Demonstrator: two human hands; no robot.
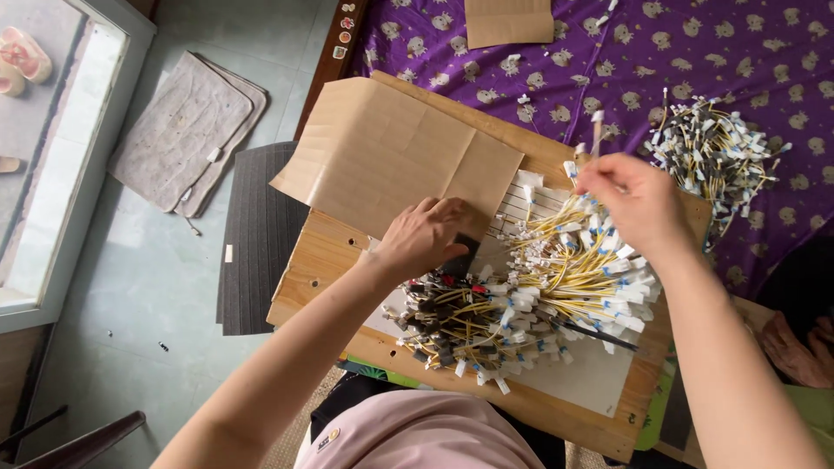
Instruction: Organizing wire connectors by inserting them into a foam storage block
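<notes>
Landmark: a wooden board (326,260) lying across the person's lap, its far edge over a purple bedspread (747,52).
Left hand (426,236): lies palm down near the board's middle, fingers loosely curled over a small black block (462,257); whether it grips the block cannot be told.
Right hand (632,201): raised over the board's far right edge, fingertips pinched together on a thin cable end (597,132) that stands up from them.
Cables (565,278): a heap of short yellow leads with white and blue plugs covers the board's right half; the darker-ended ones lie at its near side.
Cardboard (391,152): a folded brown sheet on the board's left far corner.
Second pile (717,156): more of the same leads on the bedspread, just beyond the board's right edge.
</notes>
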